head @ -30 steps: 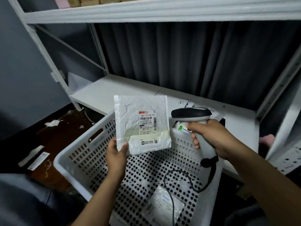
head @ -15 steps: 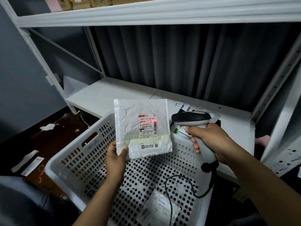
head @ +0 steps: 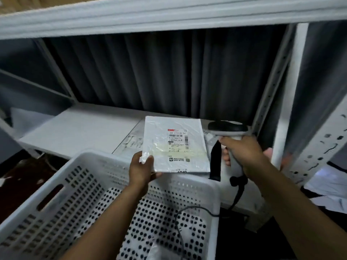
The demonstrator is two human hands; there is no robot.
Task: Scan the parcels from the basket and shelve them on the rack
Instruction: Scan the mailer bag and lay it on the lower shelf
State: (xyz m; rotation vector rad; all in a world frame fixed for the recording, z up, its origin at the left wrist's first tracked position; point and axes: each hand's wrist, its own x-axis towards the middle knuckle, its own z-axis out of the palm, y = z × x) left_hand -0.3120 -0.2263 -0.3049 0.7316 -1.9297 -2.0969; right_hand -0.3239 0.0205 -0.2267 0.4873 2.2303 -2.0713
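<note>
Your left hand [head: 142, 170] pinches the lower left corner of a flat white parcel [head: 159, 147], thumb on the front and the other fingers curled behind it. You hold the parcel in the air above the far rim of the white perforated basket [head: 110, 156], in front of the lower shelf [head: 75, 128] of the rack. Its printed label [head: 177, 142] faces you, with barcodes in the upper right part of the face. Your right hand [head: 244, 154] is wrapped round the handle of the scanner [head: 228, 127], fingers closed tight on the grip. The scanner's dark head sits just beside the parcel's upper right corner and points left towards it, apart from the plastic. A dark strip [head: 215, 160] shows between the parcel's right edge and your right hand; you cannot tell what it is. The scanner's black cable [head: 238, 194] drops from the base of the handle and loops over the basket's right wall into the basket. Another white packet [head: 161, 250] lies on the basket floor near your left forearm. Some blurred papers [head: 134, 141] lie on the shelf behind the held parcel. A dark pleated curtain [head: 169, 72] hangs behind the rack, and a second white shelf [head: 169, 14] runs across above it.
</note>
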